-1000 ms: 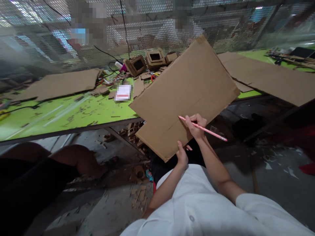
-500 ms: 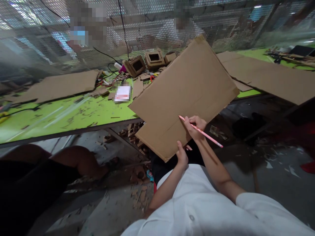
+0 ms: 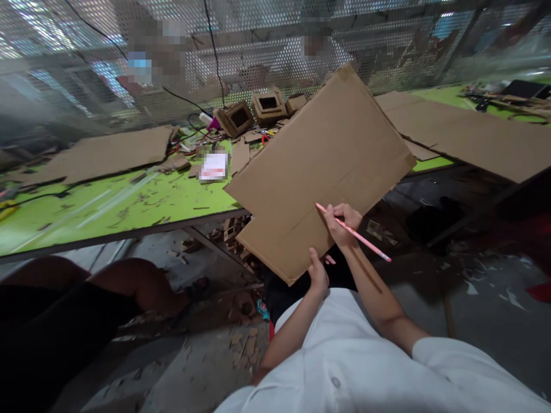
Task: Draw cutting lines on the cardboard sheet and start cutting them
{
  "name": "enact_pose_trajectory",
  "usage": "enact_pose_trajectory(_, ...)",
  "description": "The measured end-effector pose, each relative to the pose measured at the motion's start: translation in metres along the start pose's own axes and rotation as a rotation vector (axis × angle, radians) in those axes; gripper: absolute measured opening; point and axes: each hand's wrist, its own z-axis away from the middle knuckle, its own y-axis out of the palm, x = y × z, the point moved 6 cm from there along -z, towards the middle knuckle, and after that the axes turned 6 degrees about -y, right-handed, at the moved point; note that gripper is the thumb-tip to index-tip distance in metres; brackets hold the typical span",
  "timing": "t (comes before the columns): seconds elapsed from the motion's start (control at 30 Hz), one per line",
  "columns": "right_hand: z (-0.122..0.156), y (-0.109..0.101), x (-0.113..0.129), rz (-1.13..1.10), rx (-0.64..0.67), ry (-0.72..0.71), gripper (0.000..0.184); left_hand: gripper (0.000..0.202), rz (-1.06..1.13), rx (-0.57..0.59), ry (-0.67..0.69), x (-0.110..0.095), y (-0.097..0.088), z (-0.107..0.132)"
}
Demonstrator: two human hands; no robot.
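Brown corrugated cardboard sheet (image 3: pixel 318 166) stays tilted over the green table's (image 3: pixel 107 206) edge, the left hand (image 3: pixel 317 274) still clamped on its 6 o'clock corner, while the right hand (image 3: pixel 342 221)—closed on a pink pencil (image 3: pixel 353 232)—barely shifts its tip, so marking continues.

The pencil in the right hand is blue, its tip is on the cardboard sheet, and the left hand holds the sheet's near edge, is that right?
Not quite: the pencil is pink, not blue, as the head view shows. The rest stands: the right hand holds it with the tip on the cardboard sheet, and the left hand grips the sheet's near edge.
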Motion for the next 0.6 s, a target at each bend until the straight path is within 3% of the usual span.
enact_pose_trajectory(0.17, 0.006, -0.004, -0.009, 0.006, -0.062, 0.059, 0.035, 0.033, -0.003, -0.003, 0.003, 0.0, 0.001, 0.001)
enact_pose_trajectory(0.6, 0.0, 0.002, 0.002, 0.024, 0.045, -0.005, 0.033, 0.033, -0.033, -0.012, -0.003, 0.0, 0.001, 0.0)
